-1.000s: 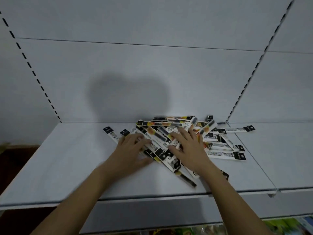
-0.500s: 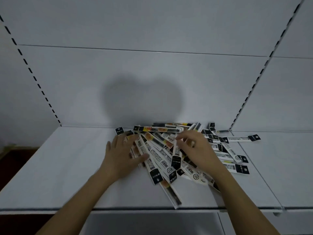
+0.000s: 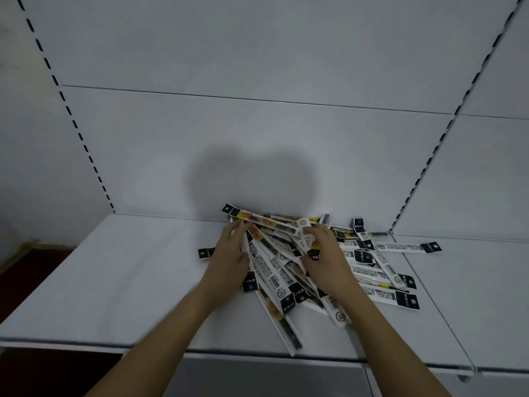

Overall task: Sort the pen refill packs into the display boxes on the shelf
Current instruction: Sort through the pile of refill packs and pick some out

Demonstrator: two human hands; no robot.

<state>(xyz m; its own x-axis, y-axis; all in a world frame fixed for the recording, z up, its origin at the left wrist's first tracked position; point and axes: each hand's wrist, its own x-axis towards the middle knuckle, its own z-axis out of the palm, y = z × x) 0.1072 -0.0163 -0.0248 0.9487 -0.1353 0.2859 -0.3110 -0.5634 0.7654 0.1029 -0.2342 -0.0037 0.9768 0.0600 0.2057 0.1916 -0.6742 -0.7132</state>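
Both hands gathering loose refill packs on the shelf

Left hand [image 3: 229, 255] is curling around the left side of the refill packs [image 3: 289, 270], right hand [image 3: 322, 255] is pinching packs at the pile's far middle; pile is lying mid-shelf [image 3: 114, 282] against the back wall, more packs spreading right. No display boxes showing. Risk: one long pack [image 3: 286, 329] is overhanging the near edge, a squeeze could be knocking it off

A loose heap of long, narrow white pen refill packs with black ends [image 3: 289, 270] lies fanned across the white shelf [image 3: 120, 282].
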